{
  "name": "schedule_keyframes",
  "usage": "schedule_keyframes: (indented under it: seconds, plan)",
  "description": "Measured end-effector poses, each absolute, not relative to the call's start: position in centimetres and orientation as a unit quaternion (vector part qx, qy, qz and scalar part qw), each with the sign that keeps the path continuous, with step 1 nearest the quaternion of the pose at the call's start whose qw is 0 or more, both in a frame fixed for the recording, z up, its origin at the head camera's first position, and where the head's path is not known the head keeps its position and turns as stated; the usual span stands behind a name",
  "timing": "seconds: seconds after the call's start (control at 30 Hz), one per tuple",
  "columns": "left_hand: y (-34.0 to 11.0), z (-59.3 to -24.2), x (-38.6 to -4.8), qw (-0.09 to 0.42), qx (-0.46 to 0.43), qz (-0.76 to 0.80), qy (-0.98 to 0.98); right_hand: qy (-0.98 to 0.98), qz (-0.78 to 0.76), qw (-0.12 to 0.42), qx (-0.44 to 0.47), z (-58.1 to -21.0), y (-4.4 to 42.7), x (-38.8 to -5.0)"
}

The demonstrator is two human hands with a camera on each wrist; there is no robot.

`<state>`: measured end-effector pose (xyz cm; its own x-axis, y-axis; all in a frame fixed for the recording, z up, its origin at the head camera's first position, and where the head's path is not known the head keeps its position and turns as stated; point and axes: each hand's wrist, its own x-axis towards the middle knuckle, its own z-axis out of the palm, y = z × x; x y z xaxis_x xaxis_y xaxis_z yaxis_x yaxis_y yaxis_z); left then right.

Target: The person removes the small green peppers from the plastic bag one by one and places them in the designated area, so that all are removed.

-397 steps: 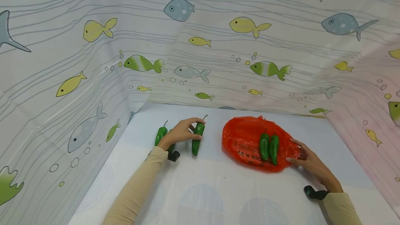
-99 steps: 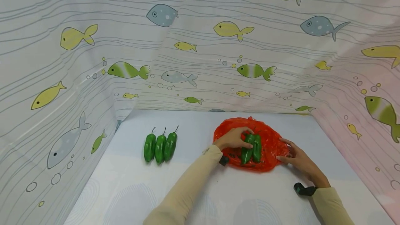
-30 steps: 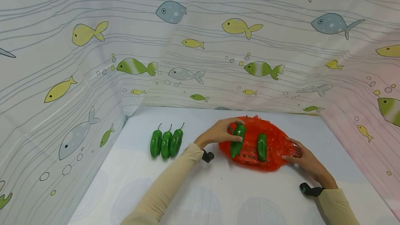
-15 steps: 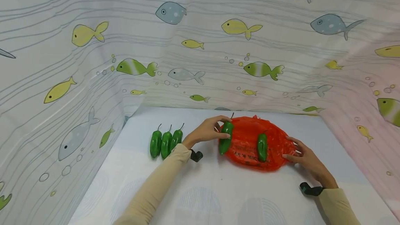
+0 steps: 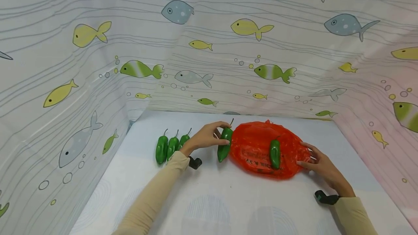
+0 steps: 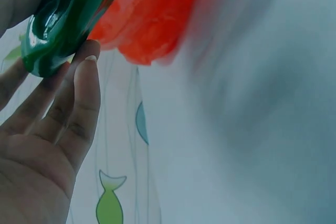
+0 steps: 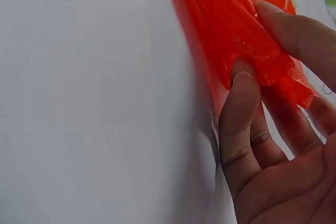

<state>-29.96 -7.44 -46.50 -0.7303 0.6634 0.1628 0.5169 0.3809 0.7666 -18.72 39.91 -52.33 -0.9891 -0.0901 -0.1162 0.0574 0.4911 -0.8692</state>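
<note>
My left hand (image 5: 207,137) holds a green chili pepper (image 5: 224,147) by its upper part, between thumb and fingers, just beside the left edge of a red plastic bag (image 5: 253,137). In the left wrist view the glossy pepper (image 6: 68,22) lies between the thumb and fingertips. A second pepper (image 5: 275,154) lies on the bag, right of its middle. With its thumb and fingers my right hand (image 5: 326,171) pinches the gathered right end of the bag; the right wrist view shows the crumpled plastic (image 7: 231,24) between them.
Three more green peppers stand in a row at the left: one (image 5: 161,150), a middle one (image 5: 172,146) and a third (image 5: 184,140) partly hidden by my left wrist. White table surface (image 5: 228,206) lies in front. Fish-printed sheeting (image 5: 209,57) walls the back and sides.
My left hand has taken one of the two peppers lying on the bag and carried it left, past the bag's left edge. My right hand keeps its hold on the bag's end.
</note>
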Motion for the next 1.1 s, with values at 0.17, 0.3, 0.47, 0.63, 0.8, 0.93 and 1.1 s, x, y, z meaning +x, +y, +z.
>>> schedule_keyframes:
  seconds: [0.17, 0.3, 0.47, 0.63, 0.8, 0.93, 1.1]
  plan:
    - [-9.0, -46.5, -29.6, 0.092, 0.351, 0.418, 0.833, 0.862, -0.501, 0.077, -0.011, -52.5, 40.0, -18.8]
    - [-10.2, -46.7, -29.3, 0.095, 0.345, 0.411, 0.838, 0.862, -0.5, 0.077, -0.009, -52.6, 40.1, -18.9]
    - [-11.5, -47.3, -29.1, 0.1, 0.329, 0.403, 0.848, 0.863, -0.5, 0.074, -0.009, -52.7, 40.2, -19.0]
    - [-12.5, -47.4, -28.7, 0.106, 0.309, 0.414, 0.85, 0.861, -0.503, 0.075, -0.011, -52.7, 40.2, -18.9]
    - [-13.5, -47.5, -28.4, 0.105, 0.296, 0.419, 0.852, 0.866, -0.495, 0.075, -0.011, -52.6, 40.2, -19.0]
    - [-14.5, -47.5, -28.3, 0.097, 0.287, 0.418, 0.857, 0.867, -0.493, 0.077, -0.008, -52.5, 40.2, -19.1]
    - [-15.7, -47.7, -28.4, 0.095, 0.283, 0.417, 0.858, 0.865, -0.495, 0.078, -0.013, -52.3, 40.1, -19.2]
